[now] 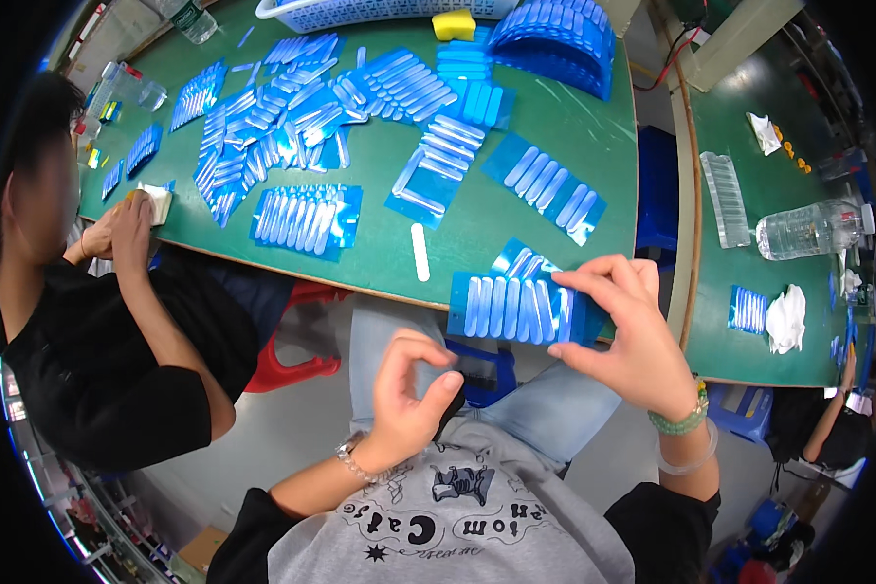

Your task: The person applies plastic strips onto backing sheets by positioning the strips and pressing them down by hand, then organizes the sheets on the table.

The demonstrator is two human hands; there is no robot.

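My right hand [628, 336] pinches the right end of a blue film sheet [516, 313] between thumb and fingers. A row of clear, elongated strips lies across this sheet, which is held over the table's near edge. Partly behind it is another blue sheet with strips [523, 261]. Just below and left of the held sheet, my left hand [409, 389] is curled, with a gap between thumb and forefinger and nothing visible in it. A single whitish strip [419, 252] lies by itself on the green table [380, 255], beyond my left hand.
A heap of blue strip sheets [282, 117] covers the table's far left, with more sheets [550, 185] at right. Behind stand a basket [389, 12] and yellow sponge [454, 25]. At left, a co-worker's hands [127, 229] hold a pale pad. Another table carries a bottle [813, 231].
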